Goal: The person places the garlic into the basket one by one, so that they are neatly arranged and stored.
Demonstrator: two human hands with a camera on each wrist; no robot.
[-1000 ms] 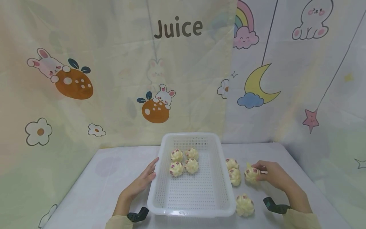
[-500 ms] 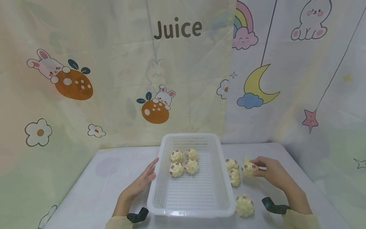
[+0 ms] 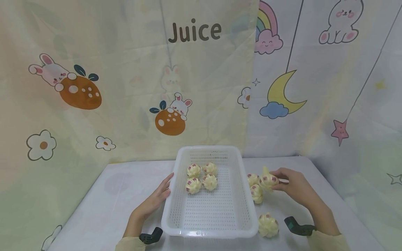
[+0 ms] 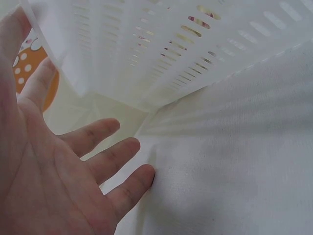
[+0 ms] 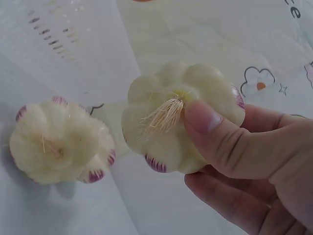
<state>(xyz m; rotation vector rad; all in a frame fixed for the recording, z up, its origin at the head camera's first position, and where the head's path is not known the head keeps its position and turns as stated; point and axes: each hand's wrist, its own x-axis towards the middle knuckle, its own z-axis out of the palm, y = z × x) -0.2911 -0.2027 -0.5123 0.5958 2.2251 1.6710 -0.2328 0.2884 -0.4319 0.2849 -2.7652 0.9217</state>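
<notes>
My right hand [image 3: 293,184] grips a garlic bulb [image 5: 166,112] between thumb and fingers; its root tuft faces the right wrist camera. To the right of the white plastic basket [image 3: 248,212], the held bulb partly overlaps two other garlic bulbs [image 3: 257,194] in the head view. Several garlic bulbs [image 3: 209,182] sit inside the basket toward its far left. With fingers spread and fairly straight, my left hand [image 3: 153,200] touches the basket's left rim; in the left wrist view its palm [image 4: 54,181] faces the slotted side wall.
One more garlic bulb [image 3: 268,225] lies beside the basket's near right corner. A white cloth covers the table [image 3: 122,195]. Behind it hangs a printed curtain [image 3: 132,87], close to the basket's far end.
My right hand has moved left and slightly up with the garlic bulb, toward the basket's right side. The left hand and the basket stay where they were.
</notes>
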